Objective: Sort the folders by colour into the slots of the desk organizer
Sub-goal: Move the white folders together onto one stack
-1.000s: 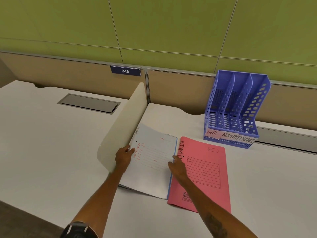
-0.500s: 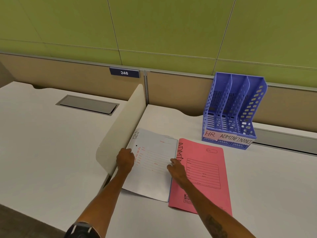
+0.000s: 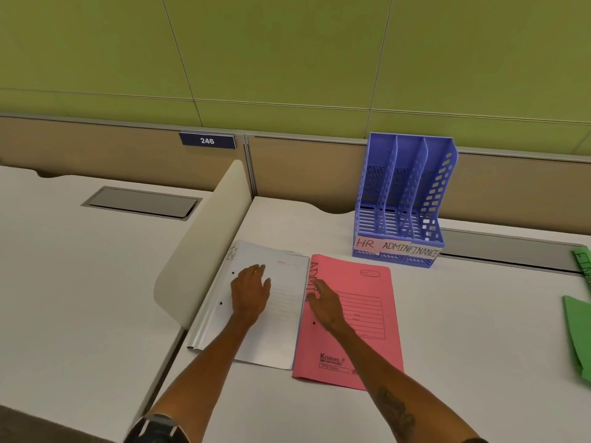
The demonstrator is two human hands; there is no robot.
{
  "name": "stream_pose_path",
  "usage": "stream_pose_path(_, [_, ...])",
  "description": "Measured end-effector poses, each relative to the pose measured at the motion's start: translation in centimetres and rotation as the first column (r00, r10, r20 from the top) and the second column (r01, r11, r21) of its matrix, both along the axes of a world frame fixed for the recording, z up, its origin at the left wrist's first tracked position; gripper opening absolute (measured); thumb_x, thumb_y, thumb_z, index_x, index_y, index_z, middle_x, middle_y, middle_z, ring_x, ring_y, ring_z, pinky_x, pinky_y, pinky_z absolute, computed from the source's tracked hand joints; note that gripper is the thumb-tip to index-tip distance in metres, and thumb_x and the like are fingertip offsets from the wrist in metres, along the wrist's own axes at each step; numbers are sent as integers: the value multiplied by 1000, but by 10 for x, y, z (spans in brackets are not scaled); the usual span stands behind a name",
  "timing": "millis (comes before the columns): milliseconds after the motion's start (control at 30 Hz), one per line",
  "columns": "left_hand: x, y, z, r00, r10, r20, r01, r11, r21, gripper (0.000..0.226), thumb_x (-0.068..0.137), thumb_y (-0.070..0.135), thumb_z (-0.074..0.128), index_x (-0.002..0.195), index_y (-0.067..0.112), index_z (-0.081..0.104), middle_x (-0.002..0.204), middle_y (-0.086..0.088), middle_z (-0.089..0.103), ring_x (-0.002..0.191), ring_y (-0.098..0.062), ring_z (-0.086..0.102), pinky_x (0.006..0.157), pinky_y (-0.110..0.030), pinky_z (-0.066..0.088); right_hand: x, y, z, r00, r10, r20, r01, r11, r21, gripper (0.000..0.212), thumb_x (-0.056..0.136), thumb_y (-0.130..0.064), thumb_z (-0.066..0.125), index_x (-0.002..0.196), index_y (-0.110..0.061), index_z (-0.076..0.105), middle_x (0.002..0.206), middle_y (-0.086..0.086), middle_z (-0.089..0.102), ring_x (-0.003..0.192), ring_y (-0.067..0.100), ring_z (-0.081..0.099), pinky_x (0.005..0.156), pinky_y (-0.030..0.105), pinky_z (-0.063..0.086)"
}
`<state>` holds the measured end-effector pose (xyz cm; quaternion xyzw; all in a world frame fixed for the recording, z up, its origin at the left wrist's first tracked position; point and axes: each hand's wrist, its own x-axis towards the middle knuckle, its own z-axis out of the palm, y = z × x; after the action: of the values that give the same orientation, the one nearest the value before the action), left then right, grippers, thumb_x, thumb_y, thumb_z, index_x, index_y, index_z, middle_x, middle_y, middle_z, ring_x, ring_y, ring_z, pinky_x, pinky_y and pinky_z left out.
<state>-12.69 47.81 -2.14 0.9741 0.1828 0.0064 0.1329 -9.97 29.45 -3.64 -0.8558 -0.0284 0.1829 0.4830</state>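
Left hand flat, palm down, on white folder, fingers straight, gripping nothing. Right hand loose, fingers relaxed, at left edge of pink folder, holding nothing; I can't confirm contact. Both folders flat on table, side by side, edges just meeting. I read "ADM" on pink one beside right hand. Blue desk organizer upright behind pink folder, three slots, front labels HR, ADMIN, FINANCE. Green folders at far right of view, well apart. Cream divider panel just left of white folder.
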Motion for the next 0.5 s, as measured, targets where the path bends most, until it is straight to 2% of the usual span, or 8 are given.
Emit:
stream_pose_path(100, [5, -30, 3, 995, -93, -39, 91, 994, -52, 57, 104, 44, 34, 155, 22, 24, 162, 0, 23, 152, -22, 16, 124, -40, 17, 2, -21, 1, 998, -10, 54, 13, 998, -67, 52, 101, -21, 49, 151, -13, 35, 157, 6, 35, 144, 26, 34, 119, 43, 30])
stream_pose_path(200, [10, -62, 5, 984, -162, -79, 159, 986, -47, 62, 103, 50, 28, 157, 23, 15, 165, 0, 14, 154, -24, 7, 125, -45, 10, 6, -46, 3, 995, -22, 94, 34, 991, -127, 55, 101, -26, 50, 152, -16, 33, 160, 4, 28, 149, 24, 23, 122, 42, 21])
stream_pose_path(333, [17, -103, 9, 977, -166, -132, 154, 983, -99, 67, 101, 57, 22, 158, 25, 7, 165, -1, 9, 153, -31, 3, 124, -52, 5, 11, -84, 5, 992, -34, 120, 61, 972, -228, 58, 100, -33, 51, 153, -18, 31, 162, 4, 22, 150, 24, 18, 122, 48, 19])
stream_pose_path(500, [23, -151, 10, 968, -201, -151, 187, 977, -101, 69, 101, 58, 21, 158, 23, 9, 165, -2, 11, 153, -32, 6, 123, -55, 8, 15, -135, 8, 993, -77, 91, 101, 947, -305, 59, 99, -36, 49, 152, -19, 30, 161, 3, 25, 148, 27, 21, 119, 53, 23])
